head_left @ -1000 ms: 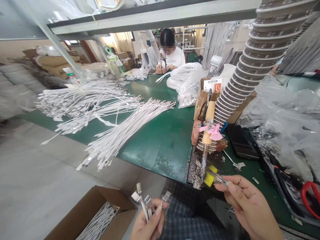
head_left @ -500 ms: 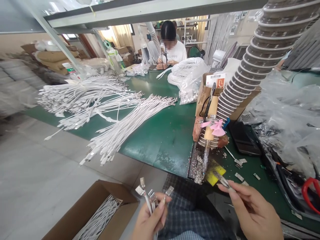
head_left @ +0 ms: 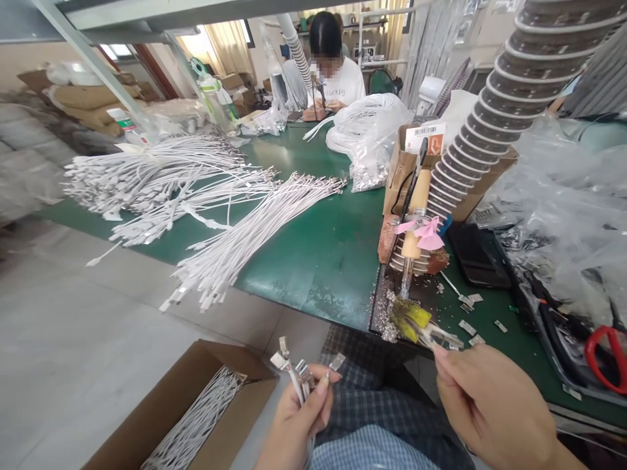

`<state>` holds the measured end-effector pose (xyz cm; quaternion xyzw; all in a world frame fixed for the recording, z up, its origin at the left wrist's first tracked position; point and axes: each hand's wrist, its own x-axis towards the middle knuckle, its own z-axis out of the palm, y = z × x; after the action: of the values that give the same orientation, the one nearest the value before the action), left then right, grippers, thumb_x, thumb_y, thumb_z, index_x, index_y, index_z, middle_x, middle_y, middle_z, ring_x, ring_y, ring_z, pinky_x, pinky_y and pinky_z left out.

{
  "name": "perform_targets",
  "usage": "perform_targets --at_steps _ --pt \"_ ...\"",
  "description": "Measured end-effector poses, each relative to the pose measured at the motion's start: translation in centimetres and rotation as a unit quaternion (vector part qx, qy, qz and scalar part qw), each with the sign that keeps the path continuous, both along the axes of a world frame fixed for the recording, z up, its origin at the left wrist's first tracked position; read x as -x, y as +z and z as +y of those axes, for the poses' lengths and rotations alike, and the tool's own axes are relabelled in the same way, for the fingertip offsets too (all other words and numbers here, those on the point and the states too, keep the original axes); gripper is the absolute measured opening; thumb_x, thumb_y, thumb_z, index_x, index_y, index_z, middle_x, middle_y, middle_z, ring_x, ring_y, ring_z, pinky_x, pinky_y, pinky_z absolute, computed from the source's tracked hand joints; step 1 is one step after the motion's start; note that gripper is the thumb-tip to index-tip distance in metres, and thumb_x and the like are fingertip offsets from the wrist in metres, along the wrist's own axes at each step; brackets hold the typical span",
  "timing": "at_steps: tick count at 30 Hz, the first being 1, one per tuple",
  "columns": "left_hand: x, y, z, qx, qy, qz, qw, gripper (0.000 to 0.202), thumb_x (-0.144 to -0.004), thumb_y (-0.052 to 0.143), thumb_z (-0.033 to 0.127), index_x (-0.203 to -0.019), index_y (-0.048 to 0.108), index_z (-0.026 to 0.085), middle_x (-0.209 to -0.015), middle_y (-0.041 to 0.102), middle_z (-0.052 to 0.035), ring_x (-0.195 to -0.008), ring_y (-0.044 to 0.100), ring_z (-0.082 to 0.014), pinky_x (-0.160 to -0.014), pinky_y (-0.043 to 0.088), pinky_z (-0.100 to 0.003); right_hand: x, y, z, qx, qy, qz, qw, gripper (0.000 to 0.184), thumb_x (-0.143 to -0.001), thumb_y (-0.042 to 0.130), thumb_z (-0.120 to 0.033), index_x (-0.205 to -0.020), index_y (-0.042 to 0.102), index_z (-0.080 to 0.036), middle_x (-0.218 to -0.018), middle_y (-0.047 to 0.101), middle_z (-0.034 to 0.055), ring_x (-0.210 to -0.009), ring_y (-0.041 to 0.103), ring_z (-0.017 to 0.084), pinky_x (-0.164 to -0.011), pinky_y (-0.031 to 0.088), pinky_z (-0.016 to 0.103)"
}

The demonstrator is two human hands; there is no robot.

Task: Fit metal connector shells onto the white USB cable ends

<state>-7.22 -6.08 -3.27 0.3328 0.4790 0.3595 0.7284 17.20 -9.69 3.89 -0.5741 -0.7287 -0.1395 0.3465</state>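
Cables (head_left: 295, 385), thin and white with shiny, boxy silver ends, poke up from the left hand (head_left: 304, 410), its grip squeezed around them near the bench (head_left: 304, 261). The right hand (head_left: 494, 398) pinches tweezers (head_left: 430, 335) against a dirty yellow pad (head_left: 418, 316).

The single view comes from the wearer's head, facing forward and down over the bench (head_left: 304, 261). The left grip (head_left: 306, 405) and right grip (head_left: 494, 398) sit close to the lens at the bottom; a co-worker (head_left: 349, 83) is well back near the top middle.
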Motion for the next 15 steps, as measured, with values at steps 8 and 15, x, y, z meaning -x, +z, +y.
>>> perform_targets --at_steps 8,15 --pt "-0.3 0.3 0.0 -0.003 -0.002 0.002 1.000 0.052 -0.073 0.079 0.063 -0.084 0.068 0.013 -0.050 0.041 0.0073 -0.046 0.023 -0.0035 -0.047 0.014 -0.019 -1.4 -2.5 -2.1 -0.002 0.017 0.038 0.999 0.020 -0.097 0.052 -0.017 -0.083 0.067 -0.021 -0.060 0.070 0.0008 -0.047 0.063 0.013 -0.048 0.049 0.025" --pt "-0.3 0.5 -0.1 -0.016 -0.007 0.008 1.000 0.051 -0.075 0.077 0.062 -0.084 0.069 0.013 -0.050 0.041 0.0070 -0.046 0.025 -0.0041 -0.048 0.016 -0.019 -0.8 -5.9 -2.9 0.058 -0.136 0.434 0.889 0.015 -0.091 0.067 -0.032 -0.100 0.070 -0.021 -0.082 0.080 0.0065 -0.072 0.078 0.022 -0.068 0.064 0.029"
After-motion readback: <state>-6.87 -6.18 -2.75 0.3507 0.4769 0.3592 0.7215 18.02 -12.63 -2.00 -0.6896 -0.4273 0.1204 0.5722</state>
